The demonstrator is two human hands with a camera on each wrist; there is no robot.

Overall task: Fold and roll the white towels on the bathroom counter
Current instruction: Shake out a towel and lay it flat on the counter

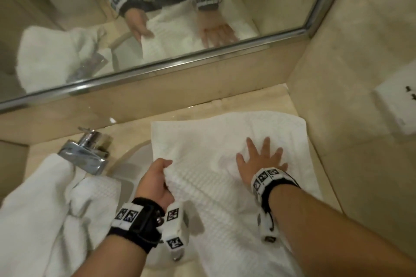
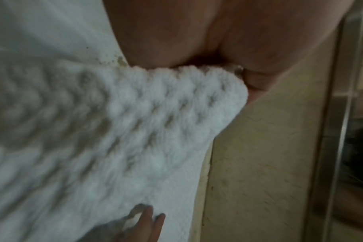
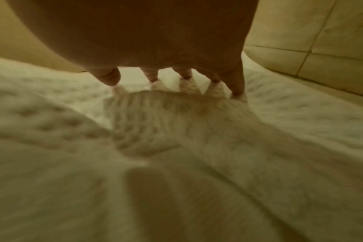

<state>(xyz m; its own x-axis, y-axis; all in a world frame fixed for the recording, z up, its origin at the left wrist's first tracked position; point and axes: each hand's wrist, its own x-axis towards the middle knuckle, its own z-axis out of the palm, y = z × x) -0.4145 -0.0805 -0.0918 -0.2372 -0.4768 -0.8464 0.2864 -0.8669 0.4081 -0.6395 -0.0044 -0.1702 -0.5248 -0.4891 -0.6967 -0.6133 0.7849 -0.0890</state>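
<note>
A white waffle-weave towel lies spread over the right part of the beige counter, its near end hanging past the front edge. My left hand grips the towel's left edge, with the fabric bunched between thumb and fingers. My right hand lies flat on the towel with its fingers spread, pressing the cloth down. A second white towel lies crumpled at the left, draped over the sink's edge.
A chrome faucet stands behind the sink basin. A framed mirror runs along the back wall. A tiled wall closes off the right side and bears a white socket plate.
</note>
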